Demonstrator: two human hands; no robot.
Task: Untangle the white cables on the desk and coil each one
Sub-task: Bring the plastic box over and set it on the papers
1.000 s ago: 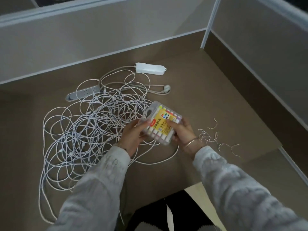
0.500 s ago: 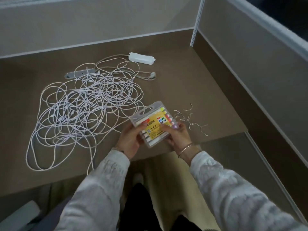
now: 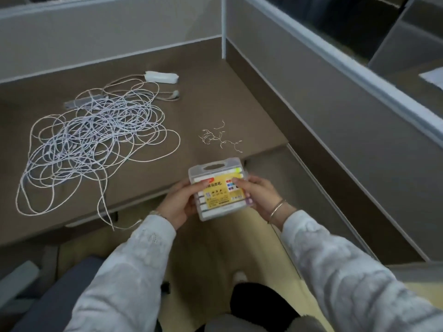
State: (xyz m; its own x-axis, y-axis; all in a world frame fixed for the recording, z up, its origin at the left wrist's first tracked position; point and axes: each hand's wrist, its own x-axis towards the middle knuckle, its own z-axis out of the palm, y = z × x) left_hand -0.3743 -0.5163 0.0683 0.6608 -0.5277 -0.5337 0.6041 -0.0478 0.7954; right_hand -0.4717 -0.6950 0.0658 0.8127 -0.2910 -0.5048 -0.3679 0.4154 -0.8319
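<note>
A big tangle of thin white cables (image 3: 96, 140) lies spread over the left half of the brown desk (image 3: 215, 97), with one strand hanging over the front edge. Both hands are off the cables, in front of the desk edge. My left hand (image 3: 178, 202) and my right hand (image 3: 257, 195) grip a clear plastic marker case (image 3: 220, 191) with a yellow label between them, thumbs on top.
A white power adapter (image 3: 161, 77) and a grey power strip (image 3: 79, 103) sit at the back of the tangle, with a plug (image 3: 175, 94) beside them. Several short wire ties (image 3: 219, 138) lie scattered near the right front of the desk. Partition walls enclose the back and right.
Both hands have carried the marker case off the cable pile, back towards me past the desk's front edge. The view has pulled back and the cables now lie untouched.
</note>
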